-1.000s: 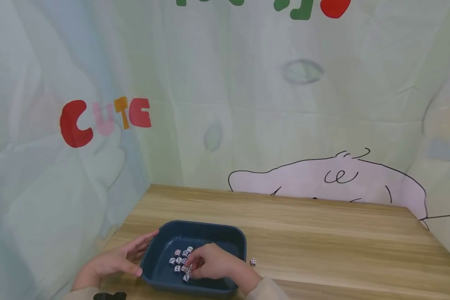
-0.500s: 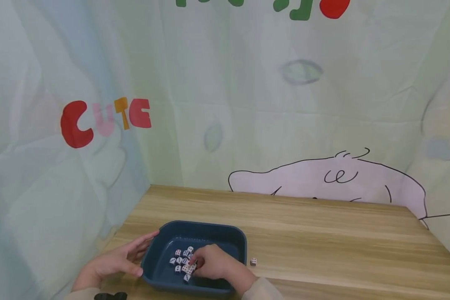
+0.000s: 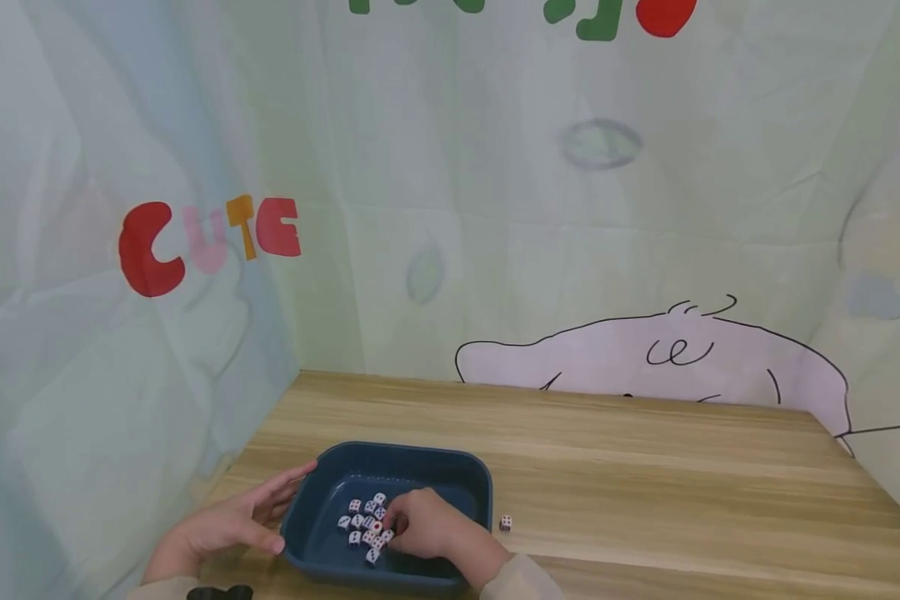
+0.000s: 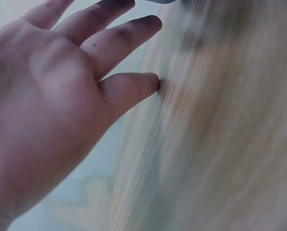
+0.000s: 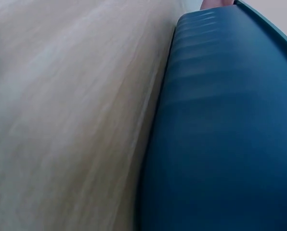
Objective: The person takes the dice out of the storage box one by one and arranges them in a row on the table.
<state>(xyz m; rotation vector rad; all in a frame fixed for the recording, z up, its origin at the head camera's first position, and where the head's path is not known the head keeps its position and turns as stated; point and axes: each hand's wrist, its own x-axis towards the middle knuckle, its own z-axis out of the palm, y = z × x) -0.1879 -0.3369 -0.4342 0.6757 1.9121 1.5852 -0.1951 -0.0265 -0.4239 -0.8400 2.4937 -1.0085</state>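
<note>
A dark blue rectangular tray (image 3: 453,483) sits on the wooden table, with several white dice (image 3: 357,521) clustered on its floor left of centre. My left hand (image 3: 228,527) rests against the tray's left side, thumb at the near corner and straight fingers along the wall. In the left wrist view, the left hand (image 4: 61,91) shows its fingers spread. My right hand (image 3: 429,525) reaches over the tray, its curled fingertips and thumb around a die (image 3: 387,536) at the right edge of the cluster. The right wrist view shows only the tray's outer wall (image 5: 220,130) and tabletop.
One loose die (image 3: 506,523) lies on the table (image 3: 645,483) just right of the tray. Printed fabric curtains (image 3: 495,208) stand behind the table and on its left. A black object (image 3: 221,592) shows at the left sleeve.
My right hand has shifted slightly right within the tray, uncovering more dice, including one with a red dot. The left hand and tray stay in place.
</note>
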